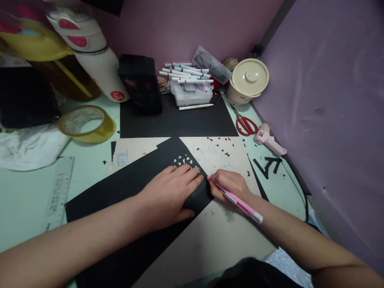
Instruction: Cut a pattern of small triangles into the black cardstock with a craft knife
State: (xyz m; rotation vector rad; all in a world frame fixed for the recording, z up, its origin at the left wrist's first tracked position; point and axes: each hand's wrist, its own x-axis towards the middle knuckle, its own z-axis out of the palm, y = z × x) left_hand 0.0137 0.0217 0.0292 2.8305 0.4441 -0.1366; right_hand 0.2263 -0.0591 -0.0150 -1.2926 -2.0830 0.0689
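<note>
A large sheet of black paper (120,190) lies slanted over a pale board (192,244). Small triangular holes (183,160) are cut through the sheet near its far right part. My left hand (172,192) rests flat on the black paper just below these holes, fingers spread. In my right hand (229,184) is a slim pink craft knife (240,203) with a white end. Its front end points at the right edge of the paper, close to my left fingertips; the blade itself is too small to make out.
Black paper scraps (228,154) and cut strips (267,166) lie to the right, near red-handled scissors (246,125) and a pink glue gun (268,140). Behind stand markers (186,74), a black box (141,84) and a lidded pot (247,82). Leftward are tape (105,130) and a ruler (61,188).
</note>
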